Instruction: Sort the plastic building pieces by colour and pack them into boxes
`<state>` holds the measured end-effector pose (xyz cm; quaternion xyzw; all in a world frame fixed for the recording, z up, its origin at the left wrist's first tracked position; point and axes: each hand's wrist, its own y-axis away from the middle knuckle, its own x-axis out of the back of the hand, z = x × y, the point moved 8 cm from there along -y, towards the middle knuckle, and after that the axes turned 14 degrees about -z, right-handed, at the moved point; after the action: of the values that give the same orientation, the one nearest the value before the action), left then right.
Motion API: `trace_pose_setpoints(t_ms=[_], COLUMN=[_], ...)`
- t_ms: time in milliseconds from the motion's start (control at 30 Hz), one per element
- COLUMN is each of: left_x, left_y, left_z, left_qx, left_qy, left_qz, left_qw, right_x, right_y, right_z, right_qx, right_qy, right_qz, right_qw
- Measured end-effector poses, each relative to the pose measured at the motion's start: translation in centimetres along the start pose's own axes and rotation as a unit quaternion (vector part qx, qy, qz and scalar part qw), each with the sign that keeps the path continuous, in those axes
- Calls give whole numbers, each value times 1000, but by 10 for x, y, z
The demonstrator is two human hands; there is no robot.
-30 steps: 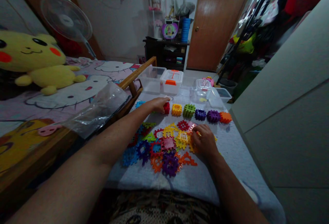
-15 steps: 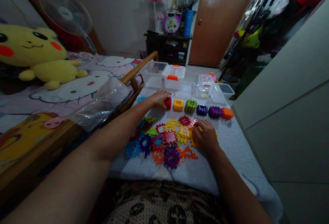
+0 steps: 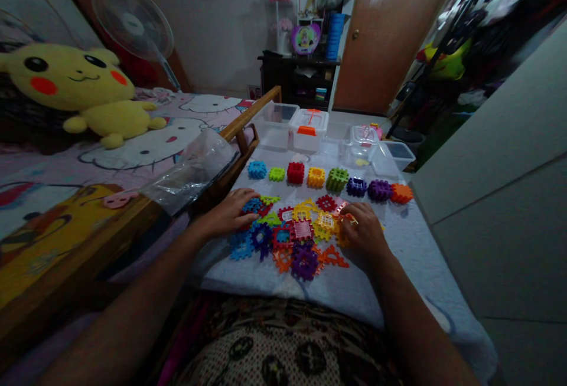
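Observation:
Flat, toothed interlocking plastic pieces in mixed colours lie in a loose pile (image 3: 303, 231) on the cloth-covered table. My left hand (image 3: 230, 213) rests at the pile's left edge, fingers apart, beside blue pieces (image 3: 251, 206). At the right edge, the fingers of my right hand (image 3: 364, 228) curl over a yellow toothed piece (image 3: 351, 219); part of it is hidden beneath them. Behind the pile runs a row of stacks sorted by colour, among them a light blue stack (image 3: 257, 169), a red stack (image 3: 295, 173), a green stack (image 3: 338, 179) and an orange stack (image 3: 401, 193).
Clear plastic boxes stand along the table's far end, one with an orange-latched lid (image 3: 309, 129). To the left, a wooden rail (image 3: 250, 115) borders a bed with a clear plastic bag (image 3: 195, 164) and a yellow plush toy (image 3: 84, 88). A white cabinet (image 3: 496, 197) flanks the right.
My left hand has drawn back from the red stack to the pile's left edge, uncovering the lime green stack. My right hand stays at the pile's right side. The view has shifted slightly.

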<state>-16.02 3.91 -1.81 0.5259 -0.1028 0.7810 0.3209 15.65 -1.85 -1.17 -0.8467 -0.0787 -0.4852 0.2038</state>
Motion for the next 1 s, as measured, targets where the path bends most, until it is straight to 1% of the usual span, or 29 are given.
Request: trace_pose_setpoints(t_ms=[67, 133, 200, 300, 433, 567, 667, 767, 833, 900, 1000], left_x=[-12, -20, -25, -31, -32, -29, -23, -18, -19, -22, -25], left_y=[6, 7, 3, -4, -12, -16, -13, -6, -4, -4, -6], left_z=[-5, -8, -9, -8, -5, 0, -2, -12, -21, -27, -30], left_qx=[33, 57, 62, 48, 40, 35, 41, 59, 72, 82, 90], left_qy=[-2, 5, 22, 53, 80, 107, 136, 161, 180, 201, 210], left_qz=[30, 63, 85, 93, 100, 119, 163, 216, 228, 222, 209], left_qw=[999, 996, 994, 993, 991, 986, 976, 961, 954, 951, 951], right_x=[-5, -13, -20, -26, -20, -6, 6, 13, 12, 9, 3], right_y=[0, 0, -1, -2, -3, -3, 1, 7, 10, 10, 5], right_z=[-7, -12, -15, -16, -20, -15, 4, 26, 35, 39, 33], right_qx=[25, 40, 43, 42, 47, 33, -18, -91, -130, -150, -134], right_qy=[-8, -3, 12, 31, 26, -22, -81, -134, -159, -176, -150], right_qz=[-34, -62, -79, -86, -56, -10, 52, 100, 109, 100, 63], right_qw=[999, 997, 996, 995, 997, 999, 995, 982, 972, 968, 978])
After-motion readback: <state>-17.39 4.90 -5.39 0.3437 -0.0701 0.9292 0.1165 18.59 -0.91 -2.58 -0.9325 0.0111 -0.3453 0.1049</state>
